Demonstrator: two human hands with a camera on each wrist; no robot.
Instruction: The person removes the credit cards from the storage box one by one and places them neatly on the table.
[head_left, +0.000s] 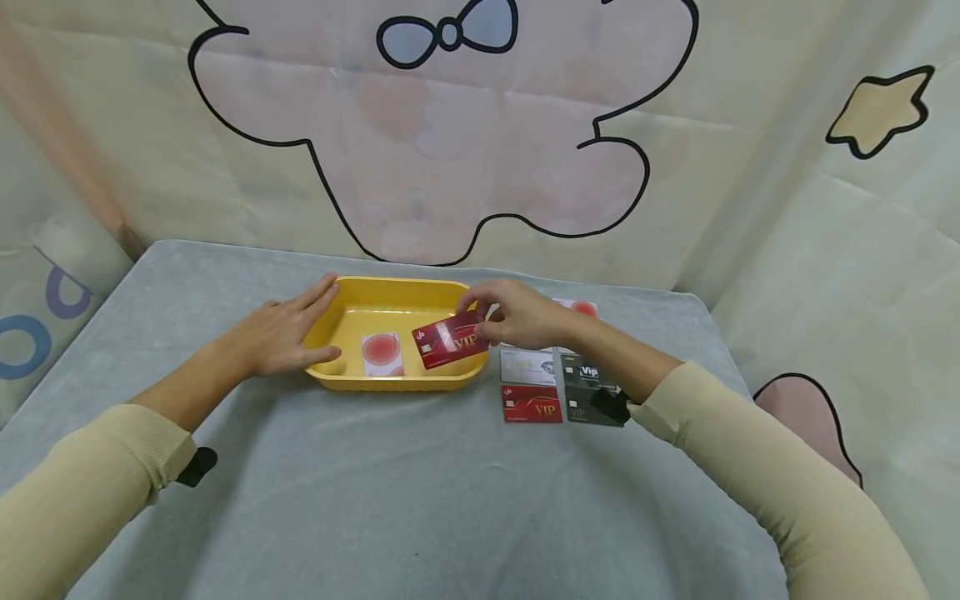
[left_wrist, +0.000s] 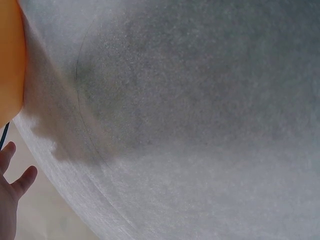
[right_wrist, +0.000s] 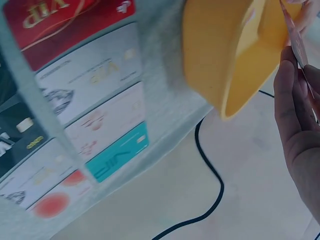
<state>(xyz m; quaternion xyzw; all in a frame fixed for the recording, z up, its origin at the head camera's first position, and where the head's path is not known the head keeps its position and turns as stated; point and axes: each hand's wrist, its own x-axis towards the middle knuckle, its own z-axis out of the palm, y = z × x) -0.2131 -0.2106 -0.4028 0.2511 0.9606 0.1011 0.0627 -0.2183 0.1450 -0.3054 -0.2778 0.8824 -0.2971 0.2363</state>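
My right hand (head_left: 517, 315) pinches a red VIP card (head_left: 448, 340) by its right end, tilted over the right half of the yellow tray (head_left: 397, 385). In the right wrist view the same card (right_wrist: 296, 42) shows nearly edge-on between thumb and fingers. Inside the tray, left of the held card, lies a white card with a red disc (head_left: 382, 353). My left hand (head_left: 288, 329) rests at the tray's left rim, its fingers spread and straight, the thumb reaching over the near left corner. Only part of the left hand (left_wrist: 9, 192) appears in the left wrist view.
Right of the tray lie cards in two columns: a red VIP card (head_left: 532, 404), a silver one (head_left: 528, 367), dark ones (head_left: 592, 400), a teal one (right_wrist: 118, 158) and others, partly under my right forearm. Grey cloth (head_left: 420, 483) covers the table. A black cable (right_wrist: 212, 172) runs beyond its edge.
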